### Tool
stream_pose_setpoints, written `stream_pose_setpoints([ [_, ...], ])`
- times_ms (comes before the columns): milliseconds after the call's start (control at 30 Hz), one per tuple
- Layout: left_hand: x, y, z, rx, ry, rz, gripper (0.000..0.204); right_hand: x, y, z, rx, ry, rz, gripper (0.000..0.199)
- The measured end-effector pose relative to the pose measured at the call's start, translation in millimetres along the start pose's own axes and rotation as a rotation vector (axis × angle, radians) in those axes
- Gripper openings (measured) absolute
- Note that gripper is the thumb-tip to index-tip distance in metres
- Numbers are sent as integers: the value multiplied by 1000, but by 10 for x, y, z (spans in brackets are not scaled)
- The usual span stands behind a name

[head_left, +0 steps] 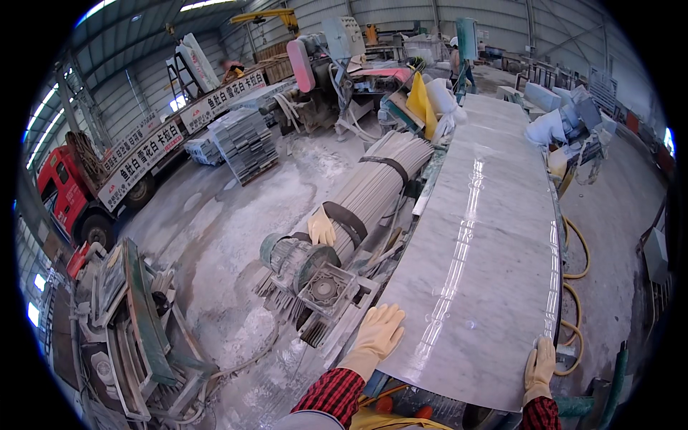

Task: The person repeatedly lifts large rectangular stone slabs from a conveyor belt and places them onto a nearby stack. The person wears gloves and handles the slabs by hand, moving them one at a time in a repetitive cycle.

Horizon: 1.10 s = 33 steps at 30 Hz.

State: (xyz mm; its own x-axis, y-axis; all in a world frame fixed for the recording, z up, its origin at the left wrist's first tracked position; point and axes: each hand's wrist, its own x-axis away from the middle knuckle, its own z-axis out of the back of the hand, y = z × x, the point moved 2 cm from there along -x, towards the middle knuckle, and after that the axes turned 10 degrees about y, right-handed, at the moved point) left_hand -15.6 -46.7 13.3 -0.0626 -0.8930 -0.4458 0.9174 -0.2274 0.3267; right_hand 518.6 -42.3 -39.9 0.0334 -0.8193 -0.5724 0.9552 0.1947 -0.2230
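A long, polished white-grey marble slab (494,236) lies in front of me, stretching away from my body. My left hand (376,335), in a pale rubber glove, rests on its near left edge with the fingers stretched out. At the near right corner my right hand (540,364), gloved alike, holds the slab's edge, its fingers close together and partly hidden from view. Left of the slab is a dusty motor with a gearbox (326,288). A loose pale glove (321,227) lies on top of the motor.
Strapped stone strips (380,172) lie beyond the motor. A yellow hose (573,315) loops beside the slab's right edge. Scrap and a metal frame (147,315) stand at the left. Farther back are stacked slabs (244,143), a red truck (68,186) and a person (455,61).
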Motion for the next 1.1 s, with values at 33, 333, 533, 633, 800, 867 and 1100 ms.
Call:
stream_pose_setpoints([
  [33, -1, 2, -2, 0, -3, 0, 44, 13, 11, -6, 2, 1, -2, 45],
  [333, 38, 14, 18, -17, -19, 12, 44, 44, 1, -6, -3, -10, -28, 45],
  [533, 64, 6, 10, -19, -7, 1, 44, 63, 4, 12, 0, -13, -27, 45],
  [633, 70, 5, 7, -20, 0, -5, 44, 80, 13, 8, 8, -11, -26, 45],
  [800, 93, -4, 7, -23, 7, -6, 44, 71, -22, 46, -8, -17, -19, 45],
  [867, 102, -5, 7, -31, -2, -2, 44, 82, -19, 52, -18, -5, -2, 46],
  [1100, 125, 0, 19, -48, -14, 4, 44, 95, -53, 88, -29, 8, 18, 46],
])
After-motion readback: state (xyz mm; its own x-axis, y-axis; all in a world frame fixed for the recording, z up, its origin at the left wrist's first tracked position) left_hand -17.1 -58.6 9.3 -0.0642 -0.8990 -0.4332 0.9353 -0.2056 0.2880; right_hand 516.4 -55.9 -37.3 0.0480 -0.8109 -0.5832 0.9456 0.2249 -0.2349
